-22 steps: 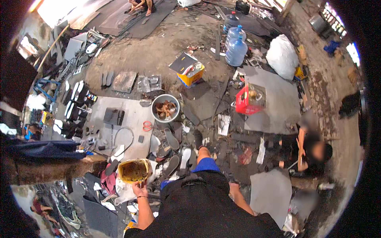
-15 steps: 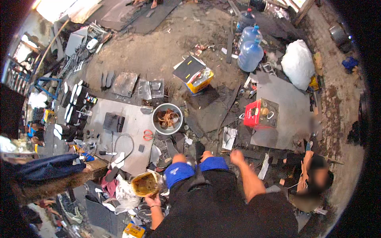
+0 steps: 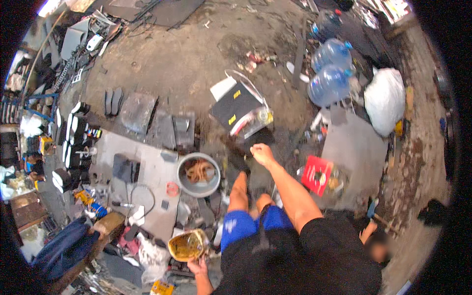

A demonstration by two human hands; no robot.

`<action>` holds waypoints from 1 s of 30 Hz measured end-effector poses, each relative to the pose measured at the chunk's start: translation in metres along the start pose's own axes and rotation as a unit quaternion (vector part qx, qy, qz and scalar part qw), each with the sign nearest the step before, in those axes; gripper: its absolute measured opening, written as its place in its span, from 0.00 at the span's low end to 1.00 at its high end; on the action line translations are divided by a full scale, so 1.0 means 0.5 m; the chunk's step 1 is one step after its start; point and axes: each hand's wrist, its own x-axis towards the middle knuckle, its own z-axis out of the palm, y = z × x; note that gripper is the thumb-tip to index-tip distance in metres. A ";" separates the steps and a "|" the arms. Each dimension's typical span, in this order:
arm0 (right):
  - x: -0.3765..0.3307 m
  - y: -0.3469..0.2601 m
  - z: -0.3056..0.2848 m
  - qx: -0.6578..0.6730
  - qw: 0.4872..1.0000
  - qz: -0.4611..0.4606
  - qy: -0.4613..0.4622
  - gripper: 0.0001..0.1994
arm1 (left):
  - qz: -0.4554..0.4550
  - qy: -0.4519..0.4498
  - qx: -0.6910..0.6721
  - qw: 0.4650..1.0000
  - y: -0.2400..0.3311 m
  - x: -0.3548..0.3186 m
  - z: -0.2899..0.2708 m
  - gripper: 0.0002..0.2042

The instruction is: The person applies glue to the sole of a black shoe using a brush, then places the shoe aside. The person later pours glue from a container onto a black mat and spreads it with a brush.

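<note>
My left hand (image 3: 198,266) grips the rim of a yellowish-brown open container (image 3: 189,246), its hollow inside stained and facing up. My right hand (image 3: 263,155) is stretched out in front of my knees with its fingers closed; whatever it may hold cannot be made out. Just beyond it is a bucket-like box with a black flat cover (image 3: 236,108), white sheets and a loop of strap or wire about it. To the left of my legs stands a grey metal basin (image 3: 199,194) holding brown strips.
Dark sole-shaped pieces (image 3: 126,167) and red-handled scissors (image 3: 172,189) lie on a grey board. At right are a red box (image 3: 316,175), large blue water bottles (image 3: 328,84) and a white sack (image 3: 385,102). Another person's arm (image 3: 368,231) is at lower right beside a hammer-like tool (image 3: 374,208).
My right hand has swung forward and left from beside my knee toward the black-covered box. The view has shifted with my body. My left hand keeps hold of the container, which has tilted slightly.
</note>
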 end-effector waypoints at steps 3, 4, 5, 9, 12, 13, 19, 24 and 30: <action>0.226 0.011 -0.002 -0.051 0.998 0.019 0.016 0.14 | -0.023 0.029 -0.085 0.996 -0.001 0.017 0.174 0.27; 0.296 0.015 -0.002 -0.075 0.996 0.038 0.017 0.15 | -0.030 0.041 -0.092 0.994 0.004 0.013 0.221 0.27; 0.366 0.018 -0.001 -0.039 0.993 0.109 0.035 0.17 | -0.034 0.015 -0.096 0.995 0.004 0.016 0.273 0.26; 0.549 0.062 0.032 -0.110 0.966 0.203 0.120 0.50 | -0.041 -0.037 -0.084 0.995 0.012 -0.006 0.428 0.23; 0.610 0.098 0.069 -0.143 0.945 0.251 0.156 0.56 | -0.020 -0.091 -0.081 0.992 0.008 -0.039 0.512 0.22; 0.618 0.109 0.075 -0.099 0.952 0.243 0.154 0.56 | -0.032 -0.043 -0.078 0.996 0.008 -0.050 0.533 0.22; 0.620 0.104 0.044 0.222 0.941 0.247 0.056 0.39 | -0.046 -0.008 -0.109 0.993 -0.021 -0.107 0.593 0.22; 0.603 0.008 0.013 0.230 0.944 0.237 -0.010 0.27 | -0.051 0.075 -0.132 0.987 -0.076 -0.125 0.587 0.21; 0.513 -0.173 0.012 -0.009 0.993 -0.061 -0.104 0.21 | -0.040 0.069 -0.167 0.983 -0.140 -0.160 0.589 0.22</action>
